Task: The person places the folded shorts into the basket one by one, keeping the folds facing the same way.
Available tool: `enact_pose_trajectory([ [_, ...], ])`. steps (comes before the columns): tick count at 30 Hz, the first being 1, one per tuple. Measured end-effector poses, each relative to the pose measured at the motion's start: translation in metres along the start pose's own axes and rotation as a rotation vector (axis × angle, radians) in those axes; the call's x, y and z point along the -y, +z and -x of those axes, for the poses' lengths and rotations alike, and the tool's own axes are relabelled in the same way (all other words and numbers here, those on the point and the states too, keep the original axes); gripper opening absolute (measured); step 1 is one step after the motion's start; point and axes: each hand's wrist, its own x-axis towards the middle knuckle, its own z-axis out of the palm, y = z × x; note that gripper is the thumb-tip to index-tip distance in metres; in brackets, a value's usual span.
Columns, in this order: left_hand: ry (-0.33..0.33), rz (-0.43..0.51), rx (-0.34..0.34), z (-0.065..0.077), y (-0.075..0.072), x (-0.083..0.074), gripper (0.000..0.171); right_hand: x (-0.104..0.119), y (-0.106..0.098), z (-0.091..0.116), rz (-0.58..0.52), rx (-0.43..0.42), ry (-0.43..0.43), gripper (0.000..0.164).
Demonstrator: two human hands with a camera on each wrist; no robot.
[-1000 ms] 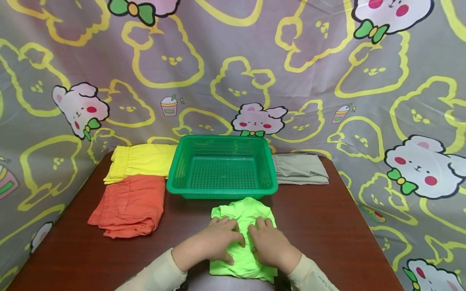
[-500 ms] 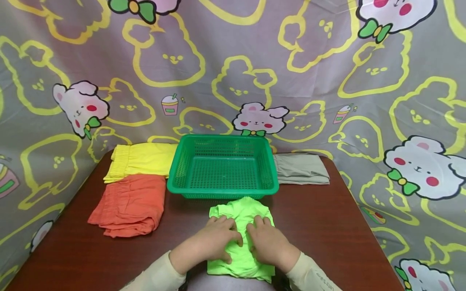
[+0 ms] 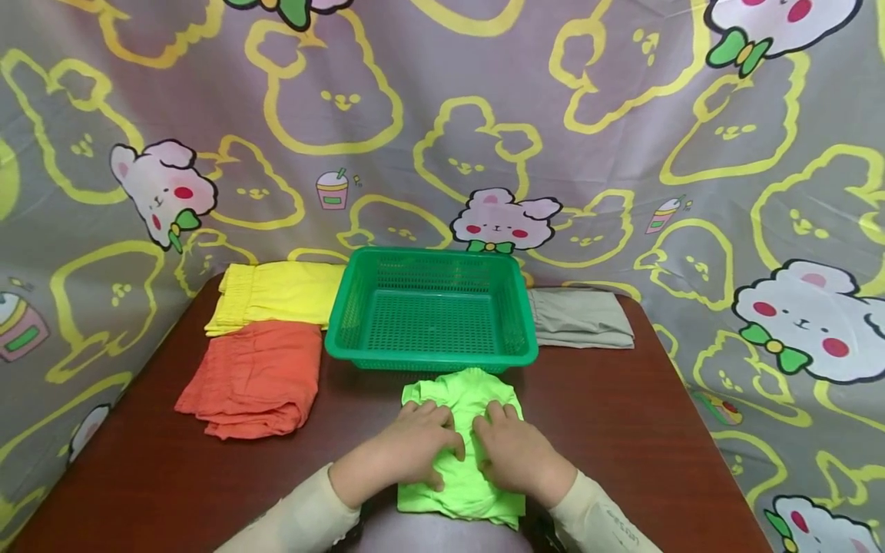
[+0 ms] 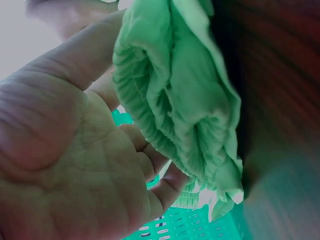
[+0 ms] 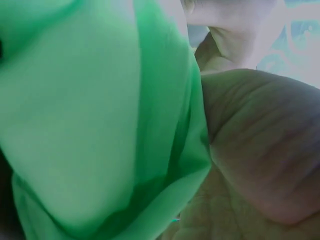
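Note:
A folded bright green garment lies at the front middle of the table; a gathered, elastic-looking edge of its cloth shows in the left wrist view. On its left half rests my left hand, fingers spread and slightly bent, and the palm stands off the cloth in the left wrist view. My right hand lies over the garment's right side with its fingers bent onto the top. In the right wrist view the thumb is against the green cloth; that hand's fingertips are hidden there.
Right behind the garment stands a green perforated plastic basket with nothing in it. Folded orange shorts and a folded yellow garment lie to its left, a folded grey garment to its right. A patterned curtain hangs behind the table.
The head view has shifted a little, so the basket and folded clothes appear slightly higher and further right. Both hands stay on the green garment with hardly any movement.

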Motion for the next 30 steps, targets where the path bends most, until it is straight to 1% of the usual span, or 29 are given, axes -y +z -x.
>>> enact_pose_trajectory([
  [6, -0.022, 0.008, -0.008, 0.0, -0.006, -0.003, 0.044, 0.0, 0.002, 0.001, -0.004, -0.026, 0.02, 0.037],
  [10, -0.051, -0.017, -0.019, 0.002, -0.01, -0.003, 0.041, 0.001, 0.004, -0.001, -0.016, -0.06, 0.025, 0.038],
  [13, -0.064, -0.031, -0.022, 0.005, -0.01, -0.003, 0.04, 0.003, 0.005, -0.002, -0.032, -0.061, 0.032, 0.038],
  [19, -0.039, -0.03, -0.042, 0.008, -0.011, -0.002, 0.04, 0.002, 0.0, -0.001, -0.076, -0.039, 0.038, 0.036],
  [22, -0.025, 0.004, -0.03, 0.008, -0.013, 0.001, 0.039, -0.001, -0.006, -0.001, -0.105, -0.043, 0.033, 0.035],
  [26, -0.02, 0.095, -0.014, 0.008, -0.02, 0.007, 0.036, -0.005, -0.014, 0.0, -0.149, -0.056, 0.047, 0.033],
  [28, -0.03, 0.142, -0.009, 0.008, -0.025, 0.009, 0.034, -0.007, -0.018, 0.0, -0.183, -0.058, 0.076, 0.032],
  [30, -0.048, 0.178, -0.019, 0.009, -0.028, 0.012, 0.032, -0.009, -0.021, 0.001, -0.215, -0.05, 0.123, 0.033],
])
